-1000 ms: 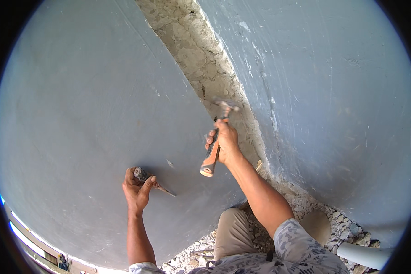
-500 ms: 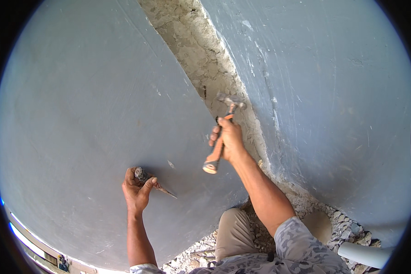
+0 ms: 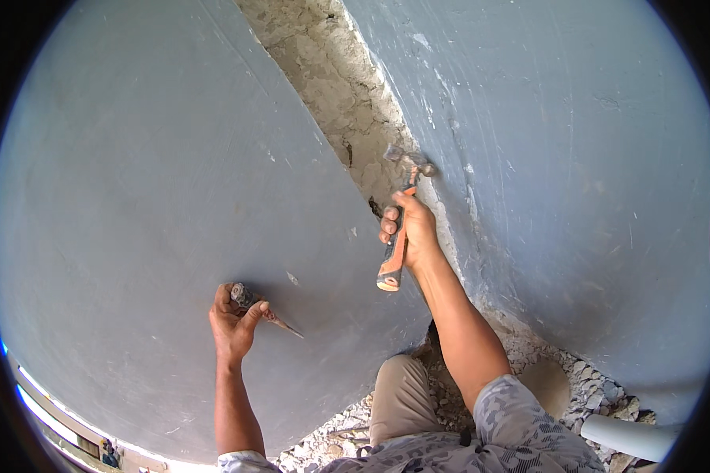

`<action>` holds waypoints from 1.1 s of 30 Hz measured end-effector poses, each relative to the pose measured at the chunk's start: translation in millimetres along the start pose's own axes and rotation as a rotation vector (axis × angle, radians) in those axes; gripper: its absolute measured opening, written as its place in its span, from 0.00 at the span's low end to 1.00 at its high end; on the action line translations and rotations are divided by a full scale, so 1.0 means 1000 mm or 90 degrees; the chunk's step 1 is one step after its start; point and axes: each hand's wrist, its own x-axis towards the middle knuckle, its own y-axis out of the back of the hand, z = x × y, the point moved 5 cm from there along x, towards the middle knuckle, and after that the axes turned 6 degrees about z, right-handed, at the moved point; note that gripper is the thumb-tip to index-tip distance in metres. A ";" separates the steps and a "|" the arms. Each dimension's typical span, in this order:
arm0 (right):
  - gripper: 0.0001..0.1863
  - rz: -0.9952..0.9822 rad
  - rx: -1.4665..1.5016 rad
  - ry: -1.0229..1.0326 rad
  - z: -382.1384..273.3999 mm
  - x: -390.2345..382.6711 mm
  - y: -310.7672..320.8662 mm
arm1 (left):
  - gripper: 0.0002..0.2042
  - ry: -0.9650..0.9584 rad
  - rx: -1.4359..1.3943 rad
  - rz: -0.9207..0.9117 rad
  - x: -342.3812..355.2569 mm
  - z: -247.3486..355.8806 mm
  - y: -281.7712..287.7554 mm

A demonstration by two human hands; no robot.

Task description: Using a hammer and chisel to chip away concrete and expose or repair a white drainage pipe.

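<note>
The right hand point(image 3: 412, 232) is wrapped tight around the orange-and-black grip of a hammer point(image 3: 400, 221), whose head is raised against the rough, chipped-out channel point(image 3: 331, 94) running down the grey wall point(image 3: 150, 173). The left hand point(image 3: 233, 319) is closed around a chisel point(image 3: 264, 311), fist pressed to the smooth wall left of the channel, the chisel's tip slanting right and down against the surface. The two tools are well apart. Rubble point(image 3: 584, 378) lies at the wall's foot, near a pale pipe point(image 3: 631, 437).
</note>
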 end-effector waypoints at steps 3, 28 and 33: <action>0.08 0.142 0.019 0.074 0.006 -0.030 0.000 | 0.15 0.016 -0.013 -0.009 0.000 -0.001 0.005; 0.15 -0.006 -0.578 0.065 -0.043 -0.024 -0.014 | 0.16 0.024 -0.024 -0.037 0.002 -0.005 0.008; 0.12 -0.105 -1.323 0.617 -0.103 -0.038 -0.023 | 0.16 0.027 -0.050 -0.044 0.001 -0.001 0.006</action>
